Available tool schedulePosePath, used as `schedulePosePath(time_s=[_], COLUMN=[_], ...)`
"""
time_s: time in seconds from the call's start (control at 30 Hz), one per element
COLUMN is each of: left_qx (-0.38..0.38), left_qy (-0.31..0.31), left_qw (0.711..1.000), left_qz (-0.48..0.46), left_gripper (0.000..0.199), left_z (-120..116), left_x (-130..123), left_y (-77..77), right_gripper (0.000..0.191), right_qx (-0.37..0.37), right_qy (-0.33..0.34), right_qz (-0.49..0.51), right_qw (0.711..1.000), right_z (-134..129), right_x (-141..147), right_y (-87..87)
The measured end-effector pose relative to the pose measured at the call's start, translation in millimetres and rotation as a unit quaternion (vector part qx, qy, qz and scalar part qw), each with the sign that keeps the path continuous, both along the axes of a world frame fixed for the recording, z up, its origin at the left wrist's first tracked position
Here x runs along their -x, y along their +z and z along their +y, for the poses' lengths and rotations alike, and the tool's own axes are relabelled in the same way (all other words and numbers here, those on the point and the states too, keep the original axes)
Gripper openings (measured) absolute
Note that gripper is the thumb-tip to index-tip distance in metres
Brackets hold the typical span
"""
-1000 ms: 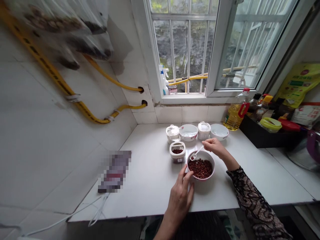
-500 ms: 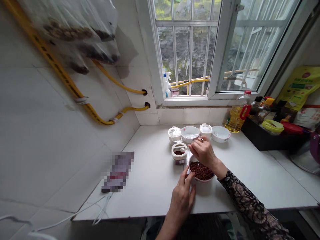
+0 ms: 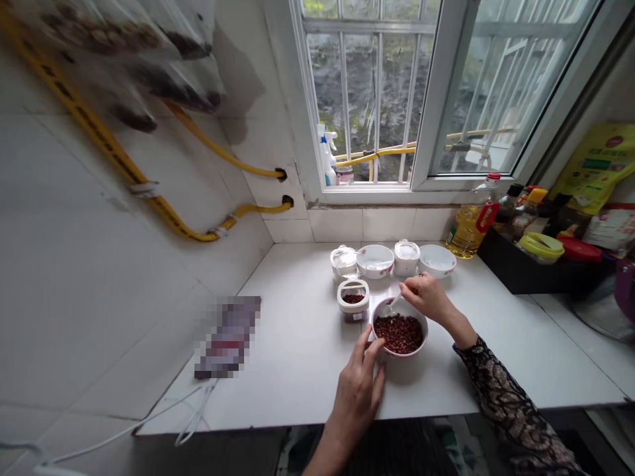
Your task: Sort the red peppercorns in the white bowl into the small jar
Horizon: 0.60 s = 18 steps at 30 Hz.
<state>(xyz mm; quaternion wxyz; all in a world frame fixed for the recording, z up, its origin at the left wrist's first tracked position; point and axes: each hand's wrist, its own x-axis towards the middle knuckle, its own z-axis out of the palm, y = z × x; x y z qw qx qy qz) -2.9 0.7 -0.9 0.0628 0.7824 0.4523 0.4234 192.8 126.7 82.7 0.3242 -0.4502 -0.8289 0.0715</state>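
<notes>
Just left of our bowl of reddish kernels stands a jar, while our loosely open left hand touches the bowl's rim and our right hand grips a white spoon.

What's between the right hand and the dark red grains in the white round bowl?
Head view: a small white spoon, held in the right hand, slants down toward the grains; contact is unclear.

Counter: smooth, soft sheen. Bowl, lower centre: glossy, ceramic-looking. Grains inside it: rough, dry-looking. Spoon: apparently plastic. Sleeve, lower right: patterned lace cloth. Bags, upper left: thin, crinkled, see-through plastic. Oil bottle, right: glossy, transparent. Wall tiles, left: smooth, glazed-looking.
</notes>
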Motion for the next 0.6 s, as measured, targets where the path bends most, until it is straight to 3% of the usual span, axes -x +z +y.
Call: schedulePosePath(time_s=[0.2,0.37,0.6], left_qx=[-0.001,0.002,0.005], left_qy=[0.001,0.002,0.002], left_qw=[1.000,1.000,1.000], left_qz=[-0.002,-0.002,-0.003], left_gripper=[0.040,0.042,0.041], left_z=[0,-1,0], left_x=[0,0,0], left_y=[-1.2,-0.2,1.6], right_gripper=[0.043,0.044,0.048], right_qx=[0.064,0.128,0.193], right_qy=[0.019,-0.023,-0.010], right_qz=[0.032,0.106,0.185], right_qw=[0.997,0.986,0.964], right_z=[1,1,0], right_x=[9,-3,-6], right_y=[-12.8,-9.5,-4.8])
